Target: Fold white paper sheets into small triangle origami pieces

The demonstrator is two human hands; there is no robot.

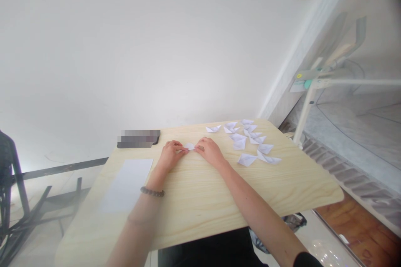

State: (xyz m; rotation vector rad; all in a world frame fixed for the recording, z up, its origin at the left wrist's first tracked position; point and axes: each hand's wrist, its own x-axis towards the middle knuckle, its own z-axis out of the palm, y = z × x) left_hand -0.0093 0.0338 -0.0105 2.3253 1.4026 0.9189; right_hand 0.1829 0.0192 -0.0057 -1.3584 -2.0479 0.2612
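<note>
A small folded piece of white paper (189,146) lies between my two hands over the middle of the table. The fingers of my left hand (171,153) pinch its left end, and a dark beaded bracelet (152,192) circles that wrist. My right hand (209,150) pinches the right end between thumb and fingers. Several folded paper boats (247,159) stand in loose rows to the right of my right hand. To the left of my left hand lies a stack or sheet of white paper (130,183); I cannot tell which.
The light wooden table (200,208) stands against a white wall (156,50). A dark flat object (138,139), partly blurred out, lies at the back left. A white metal frame (305,112) stands beyond the right edge, and dark chair parts (12,187) show at the left.
</note>
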